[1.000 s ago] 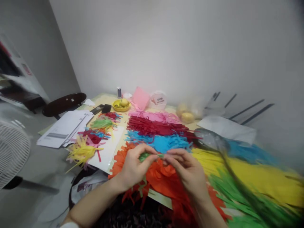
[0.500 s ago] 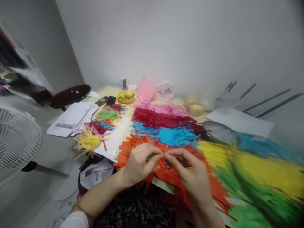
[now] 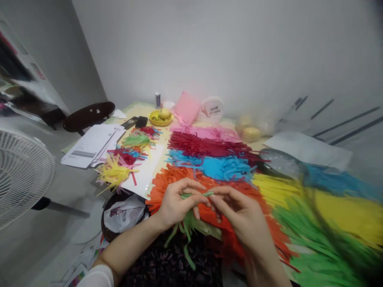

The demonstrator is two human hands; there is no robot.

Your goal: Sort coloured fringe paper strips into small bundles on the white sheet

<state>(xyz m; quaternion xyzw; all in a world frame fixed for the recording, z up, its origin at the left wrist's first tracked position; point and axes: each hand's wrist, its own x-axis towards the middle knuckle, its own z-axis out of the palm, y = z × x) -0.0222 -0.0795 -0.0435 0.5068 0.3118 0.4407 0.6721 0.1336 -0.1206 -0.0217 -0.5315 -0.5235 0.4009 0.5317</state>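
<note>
My left hand [image 3: 176, 201] and my right hand [image 3: 239, 213] meet over the near edge of the table, both pinching a fringed green paper strip [image 3: 191, 196]. Its loose green fringes [image 3: 185, 235] hang down below my left hand. Under the hands lies a pile of orange fringed paper [image 3: 179, 177]. Behind it are blue fringed paper [image 3: 221, 167], dark red fringed paper [image 3: 209, 147] and pink fringed paper [image 3: 203, 132]. To the right spread yellow fringed paper [image 3: 344, 211] and green fringed paper [image 3: 323, 255].
Small mixed-colour paper tufts [image 3: 119, 169] lie on a white sheet at the left, beside printed papers [image 3: 89, 145]. A yellow bowl of fruit [image 3: 161, 116], a phone [image 3: 141, 121] and a tub [image 3: 212, 107] stand at the back. A fan [image 3: 20, 175], a dark stool [image 3: 88, 115] and a bin [image 3: 122, 213] are at the left.
The view has shifted, so the table sits further right and higher. My hands stay together on the green strip, and green fringes now hang below my left hand.
</note>
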